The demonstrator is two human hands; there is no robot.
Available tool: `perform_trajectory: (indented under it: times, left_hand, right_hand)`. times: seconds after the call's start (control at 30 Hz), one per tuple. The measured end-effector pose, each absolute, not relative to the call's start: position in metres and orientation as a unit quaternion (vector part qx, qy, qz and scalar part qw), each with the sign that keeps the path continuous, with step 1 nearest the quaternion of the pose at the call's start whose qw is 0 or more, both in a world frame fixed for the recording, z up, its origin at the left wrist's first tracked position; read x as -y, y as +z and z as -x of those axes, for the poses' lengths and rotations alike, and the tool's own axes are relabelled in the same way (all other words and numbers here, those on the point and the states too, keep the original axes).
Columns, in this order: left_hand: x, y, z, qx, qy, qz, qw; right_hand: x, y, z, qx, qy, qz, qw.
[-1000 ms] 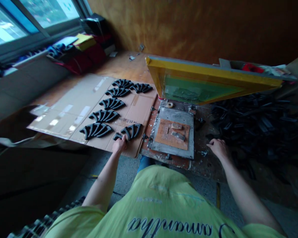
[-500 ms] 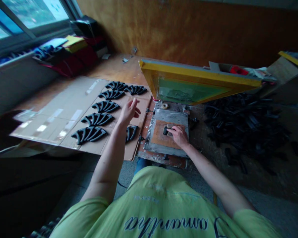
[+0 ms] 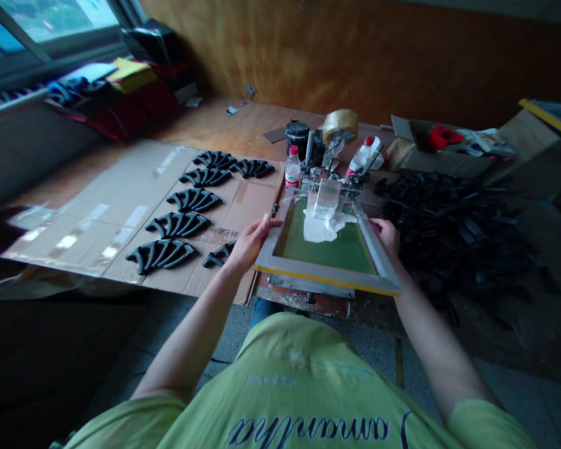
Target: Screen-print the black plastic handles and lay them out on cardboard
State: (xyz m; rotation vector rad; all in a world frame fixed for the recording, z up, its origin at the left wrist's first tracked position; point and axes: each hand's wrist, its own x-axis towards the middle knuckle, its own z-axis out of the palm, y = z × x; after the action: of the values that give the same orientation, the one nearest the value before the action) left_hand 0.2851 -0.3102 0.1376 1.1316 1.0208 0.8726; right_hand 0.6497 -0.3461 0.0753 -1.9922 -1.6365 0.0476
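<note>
A screen printing frame (image 3: 388, 274) with green mesh is swung down over the metal base plate (image 3: 280, 282), its near edge slightly raised. My left hand (image 3: 249, 244) holds the frame's left side, and my right hand (image 3: 387, 236) holds its right side. White ink (image 3: 320, 229) lies pooled on the mesh. A pale squeegee (image 3: 328, 198) rests at the mesh's far end, above the ink. Whatever lies on the plate under the screen is hidden.
Rows of curved black plastic parts (image 3: 161, 254) lie on cardboard (image 3: 103, 212) at left. A heap of black parts (image 3: 458, 237) fills the right. Behind the frame stand a red-capped bottle (image 3: 292, 169), a black tub (image 3: 297, 135) and a tape roll (image 3: 340, 126). An open carton (image 3: 406, 154) sits at back right.
The raised frame has come down over the plate, uncovering the bottles and tub behind. My right hand has left the black part on the plate; both hands now hold the frame's sides.
</note>
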Motion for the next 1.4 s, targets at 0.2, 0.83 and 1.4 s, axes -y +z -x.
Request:
perform_trajectory:
  times: [0.2, 0.83, 1.4]
  left_hand:
    - [0.329, 0.040, -0.284, -0.542, 0.336, -0.446, 0.627]
    - [0.321, 0.019, -0.281, -0.562, 0.278, -0.487, 0.608]
    - [0.315, 0.106, -0.283, -0.484, 0.340, -0.475, 0.652]
  right_hand:
    - [0.303, 0.105, -0.591, 0.693, -0.039, 0.664, 0.277]
    - [0.348, 0.098, -0.557, 0.841, 0.039, 0.528, 0.107]
    - [0.287, 0.144, -0.598, 0.680, 0.019, 0.673, 0.290]
